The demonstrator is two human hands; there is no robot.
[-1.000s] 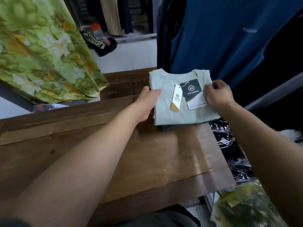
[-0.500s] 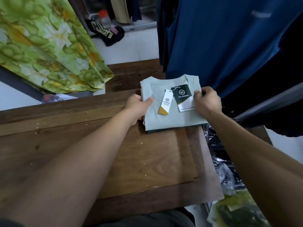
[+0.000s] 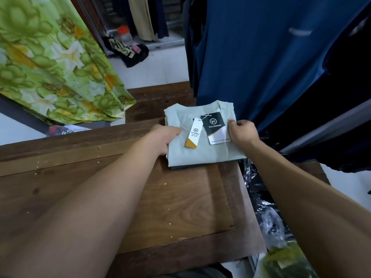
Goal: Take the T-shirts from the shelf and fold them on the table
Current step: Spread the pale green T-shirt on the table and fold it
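Both hands sit on a folded pale green T-shirt (image 3: 202, 149), one at each side edge. The left hand (image 3: 163, 138) lies against the shirt's left edge with its thumb laid flat on top of the fabric and the other fingers tucked down along the side, so it holds that edge. The right hand (image 3: 242, 131) has its fingers curled around the shirt's right edge, thumb on top just beside the tags.

The T-shirt lies flat on the wooden counter (image 3: 176, 207), neckline pointing away from the person. Under the shirt's near edge a thin dark strip (image 3: 200, 166) of another folded garment peeks out, so the shirt is the top of a small stack. Two hang tags rest on the shirt's chest: a narrow white tag (image 3: 192, 135) with a yellow corner, and to its right a larger dark tag (image 3: 215, 128) printed with POLOMIMIN and a white lower half.

Behind the shirt and to its right hangs a dark blue garment (image 3: 261, 57), its hem close to the shirt's far right corner. To the shirt's far left a green floral cloth (image 3: 50, 63) drapes down over the counter's edge. Right of the counter, below the shirt, crinkled clear plastic bags (image 3: 269, 217) hold dark items.
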